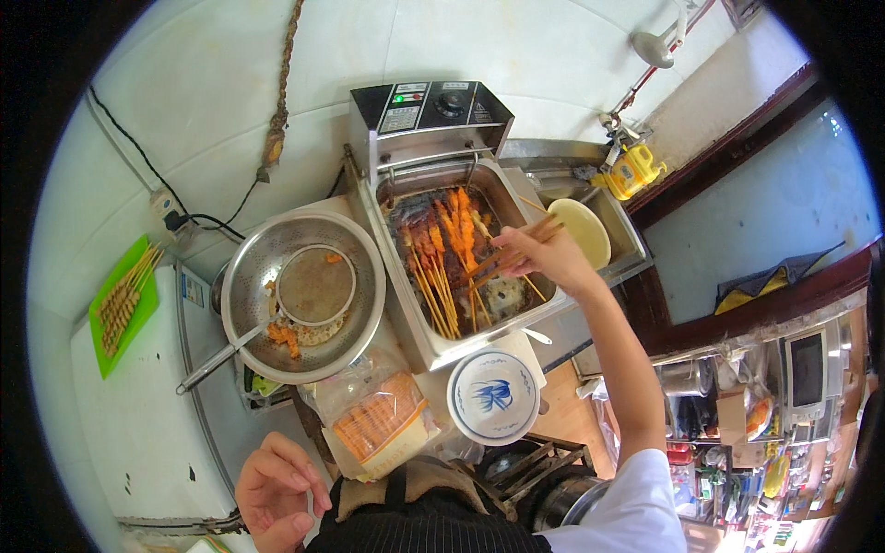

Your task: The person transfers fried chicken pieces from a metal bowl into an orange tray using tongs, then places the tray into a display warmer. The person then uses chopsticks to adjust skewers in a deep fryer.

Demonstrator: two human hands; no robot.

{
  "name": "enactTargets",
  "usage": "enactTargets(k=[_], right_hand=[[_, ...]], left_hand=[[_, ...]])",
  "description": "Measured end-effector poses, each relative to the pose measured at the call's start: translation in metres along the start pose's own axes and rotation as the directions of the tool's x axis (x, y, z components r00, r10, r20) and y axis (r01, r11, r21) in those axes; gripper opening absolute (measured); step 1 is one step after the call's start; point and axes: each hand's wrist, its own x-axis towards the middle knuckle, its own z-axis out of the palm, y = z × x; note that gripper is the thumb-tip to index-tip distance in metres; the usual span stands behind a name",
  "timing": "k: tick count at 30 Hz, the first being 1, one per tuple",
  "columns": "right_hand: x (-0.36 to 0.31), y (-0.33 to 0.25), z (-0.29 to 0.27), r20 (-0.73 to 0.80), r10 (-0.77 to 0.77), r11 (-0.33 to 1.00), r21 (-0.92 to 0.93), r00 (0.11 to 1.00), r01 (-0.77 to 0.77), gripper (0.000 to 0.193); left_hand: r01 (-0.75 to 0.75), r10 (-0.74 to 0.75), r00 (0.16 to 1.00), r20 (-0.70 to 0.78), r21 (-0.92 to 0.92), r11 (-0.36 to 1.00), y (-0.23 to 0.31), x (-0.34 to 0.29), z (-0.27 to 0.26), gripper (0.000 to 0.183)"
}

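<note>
My right hand (550, 260) is closed around wooden chopsticks (489, 267) and reaches over the oil of a steel electric fryer (537, 318). Their tips are among the skewers (456, 226) lying there, orange and dark brown food on thin sticks that point toward me. I cannot tell whether the chopsticks grip one of them. Low on the left, near my body, my left hand (281, 493) hangs with loosely curled, parted fingers and holds nothing. Closest to it is a clear bag of orange-brown, ridged food pieces (378, 419).
Left of the fryer, a steel colander (240, 304) holds a round mesh strainer (315, 286) and orange scraps. A blue-patterned white bowl (493, 396) stands before the fryer. A green tray (103, 355) of skewers rests on a white appliance (138, 442). A cream basin (585, 232) sits in the sink (631, 251).
</note>
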Motion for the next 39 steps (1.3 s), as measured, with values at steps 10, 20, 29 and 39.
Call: enactTargets(k=[10,20,29,39], right_hand=[[0.013,0.028,-0.001,-0.246,0.185,0.884,0.464,0.951,-0.052,0.031],[0.018,0.069,-0.046,-0.116,0.395,0.562,0.815,0.911,-0.14,0.024],[-0.026,0.074,0.0,-0.091,0.169,0.651,0.758,0.981,-0.042,0.03],[-0.034,0.04,0.043,-0.32,-0.062,0.914,0.362,0.946,0.182,0.031]], left_hand=[[-0.033,0.033,0.999,0.032,0.001,0.999,-0.002,0.002,0.001,0.035],[-0.034,0.034,0.999,0.024,-0.001,0.999,0.001,-0.003,0.004,0.034],[-0.019,0.019,0.999,0.048,-0.002,1.0,0.0,-0.006,0.005,0.034],[-0.017,0.017,0.998,0.059,0.005,1.0,-0.001,-0.011,0.006,0.035]])
